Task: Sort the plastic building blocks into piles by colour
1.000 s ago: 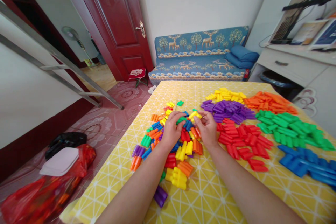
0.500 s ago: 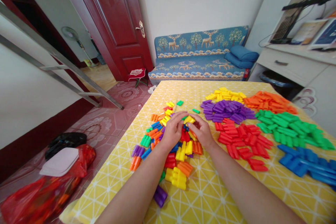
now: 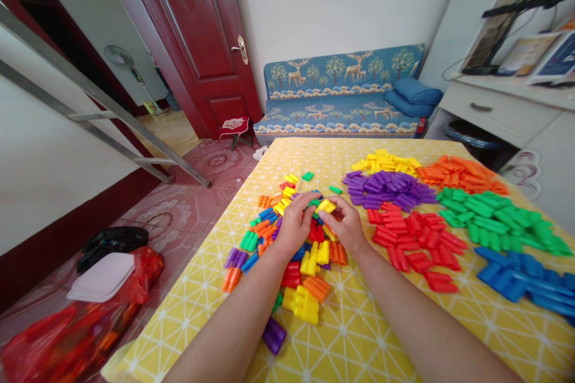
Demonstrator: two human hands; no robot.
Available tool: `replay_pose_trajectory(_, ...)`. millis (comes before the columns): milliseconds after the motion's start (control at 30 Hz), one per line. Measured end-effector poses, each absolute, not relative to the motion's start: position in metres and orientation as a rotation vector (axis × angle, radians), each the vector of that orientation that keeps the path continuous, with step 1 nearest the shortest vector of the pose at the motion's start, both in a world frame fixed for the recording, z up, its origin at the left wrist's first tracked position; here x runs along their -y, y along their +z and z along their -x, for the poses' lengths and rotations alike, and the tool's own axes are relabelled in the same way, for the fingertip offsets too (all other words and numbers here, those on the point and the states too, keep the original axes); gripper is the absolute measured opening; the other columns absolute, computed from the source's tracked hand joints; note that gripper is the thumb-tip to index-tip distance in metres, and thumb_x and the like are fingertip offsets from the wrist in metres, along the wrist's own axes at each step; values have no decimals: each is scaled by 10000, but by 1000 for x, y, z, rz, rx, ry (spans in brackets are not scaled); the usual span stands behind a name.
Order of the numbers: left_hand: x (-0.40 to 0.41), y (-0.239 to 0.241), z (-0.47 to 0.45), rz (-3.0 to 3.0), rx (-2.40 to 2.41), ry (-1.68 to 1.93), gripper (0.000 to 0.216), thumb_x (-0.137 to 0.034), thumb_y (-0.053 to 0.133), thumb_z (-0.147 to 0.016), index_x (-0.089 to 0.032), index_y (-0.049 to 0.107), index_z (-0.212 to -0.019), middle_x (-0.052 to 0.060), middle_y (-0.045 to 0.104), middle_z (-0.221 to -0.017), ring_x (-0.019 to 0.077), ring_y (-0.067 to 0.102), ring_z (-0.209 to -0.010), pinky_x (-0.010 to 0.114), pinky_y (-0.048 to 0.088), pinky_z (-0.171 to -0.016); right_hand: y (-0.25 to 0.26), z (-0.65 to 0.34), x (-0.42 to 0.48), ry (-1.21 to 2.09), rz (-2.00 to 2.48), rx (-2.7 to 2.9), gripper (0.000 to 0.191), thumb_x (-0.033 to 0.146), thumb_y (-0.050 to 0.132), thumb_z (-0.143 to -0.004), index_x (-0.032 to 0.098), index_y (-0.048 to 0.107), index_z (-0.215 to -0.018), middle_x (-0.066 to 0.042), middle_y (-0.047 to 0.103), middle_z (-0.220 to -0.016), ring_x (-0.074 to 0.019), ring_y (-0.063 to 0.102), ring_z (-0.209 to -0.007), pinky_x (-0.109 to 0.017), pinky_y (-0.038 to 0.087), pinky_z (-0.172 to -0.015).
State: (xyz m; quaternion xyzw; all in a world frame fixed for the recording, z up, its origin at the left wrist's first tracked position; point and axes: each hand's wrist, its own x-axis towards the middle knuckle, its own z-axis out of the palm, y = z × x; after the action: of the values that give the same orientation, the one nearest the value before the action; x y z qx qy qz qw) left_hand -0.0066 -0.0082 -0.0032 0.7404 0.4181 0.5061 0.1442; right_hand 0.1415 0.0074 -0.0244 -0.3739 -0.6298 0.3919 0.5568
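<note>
1. Chg. vs approx. 1 sec. ago: R hand (image 3: 348, 226) is now in closer to L hand (image 3: 297, 220), bringing yellow block (image 3: 327, 206) along. Hands nearly meet; contact unclear.
2. R hand: thumb + fingers pinch yellow block, held btwn the hands over mixed heap (image 3: 309, 262), at R hand's 10 o'clock.
3. L hand: fingers curled by a green block (image 3: 315, 203); can't tell if gripped.
4. Stray green block (image 3: 335, 190) now in plain view on the cloth (image 3: 359, 323), R hand's 11 o'clock.
5. My read: both hands now work one spot. Purple pile (image 3: 389, 190) (R hand's 2 o'clock) + red pile (image 3: 417, 239) (3 o'clock) look unchanged; mixed heap stays multi-col.
</note>
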Motion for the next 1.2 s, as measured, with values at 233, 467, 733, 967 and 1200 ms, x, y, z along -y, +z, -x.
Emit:
replay_pose_trajectory(233,8,-4,6,-2115,-1237,1453,287,-167,498,-909,-216,624,-1163,78,657,-1157,200,594,-1096,383,473,-972,-26,-141,-7,891,900,1397,240,359,690,-751,210,600,-916,-10,626,-812,-174,596,-703,-291,492,-647)
replay_pose_trajectory(467,7,-4,6,-2105,-1232,1457,285,-138,507,-896,-216,635,-1138,76,656,-1140,198,595,-1083,378,484,-955,-29,-141,-9,874,907,1370,233,352,689,-751,214,611,-922,-19,636,-816,-181,599,-709,-291,494,-650)
replay_pose_trajectory(733,6,-5,7,-2110,-1246,1451,330,-87,542,-850,-220,632,-1139,67,652,-1135,198,594,-1086,369,492,-945,-29,-142,-10,865,918,1353,253,365,687,-753,207,599,-929,-22,637,-818,-183,600,-706,-298,497,-653)
replay_pose_trajectory(967,6,-6,6,-2117,-1256,1463,332,-71,547,-838,-215,634,-1124,69,652,-1128,201,598,-1080,368,494,-940,-29,-142,-10,889,899,1360,240,357,685,-766,206,602,-933,-17,622,-818,-171,593,-705,-284,490,-648)
replay_pose_trajectory(1200,7,-5,6,-2140,-1280,1445,320,-90,568,-841,-203,621,-1136,63,655,-1126,191,596,-1076,353,479,-959,-29,-142,-11,930,896,1315,263,362,690,-744,201,613,-937,-14,632,-815,-169,585,-701,-278,480,-634)
